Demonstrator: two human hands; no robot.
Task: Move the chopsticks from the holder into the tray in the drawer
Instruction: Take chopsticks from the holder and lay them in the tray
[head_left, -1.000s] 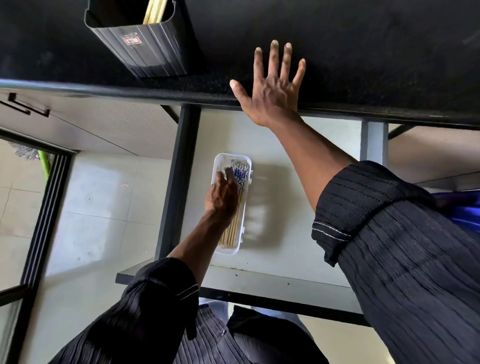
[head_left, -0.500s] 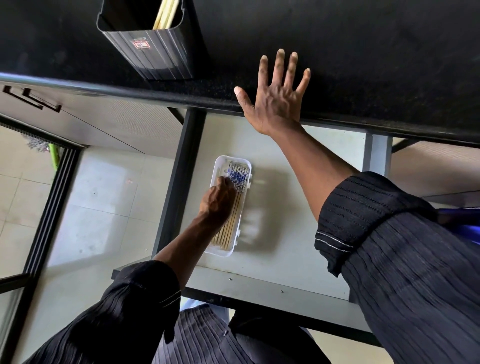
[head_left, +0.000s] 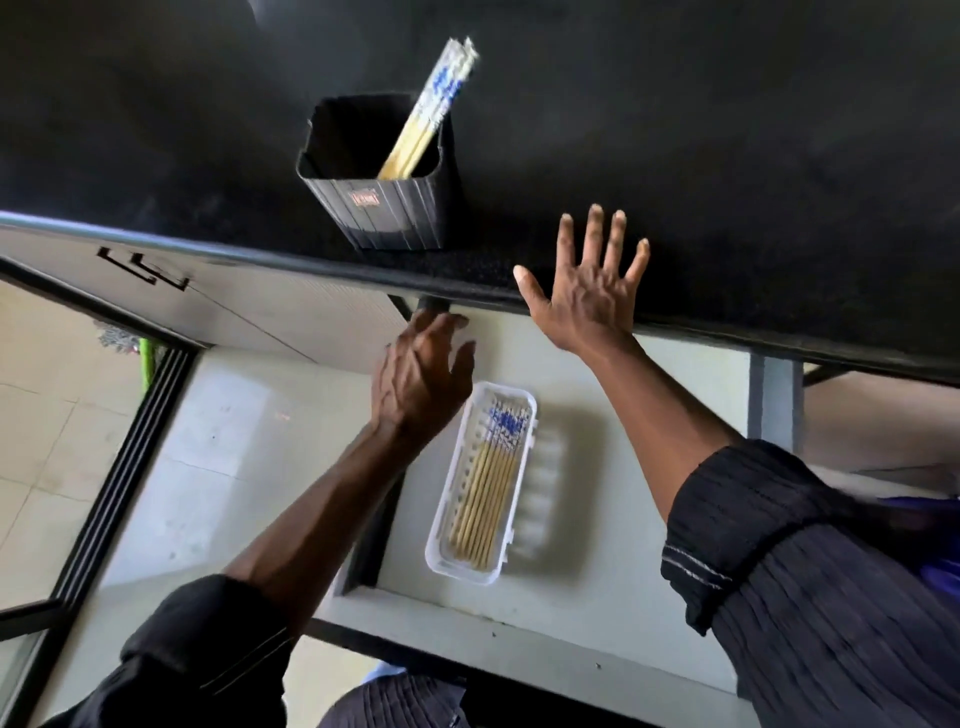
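Left of the white tray (head_left: 480, 569), the left hand (head_left: 421, 382) hangs empty, fingers loose. The tray holds a row of chopsticks (head_left: 491, 488) in the open drawer (head_left: 597, 639). Above it, the black holder (head_left: 387, 208) on the dark counter (head_left: 727, 156) keeps a few more chopsticks (head_left: 431, 109). Right of the tray, the right hand (head_left: 587, 296) lies flat, fingers spread, on the counter's edge.

A: How many holders on the bench (head_left: 727, 156)?
B: One holder (head_left: 387, 208), with a few chopsticks (head_left: 426, 119) in it, too blurred to count.
A: And below the holder?
B: One tray (head_left: 470, 566), holding about eight chopsticks (head_left: 485, 499). Two hands in view.
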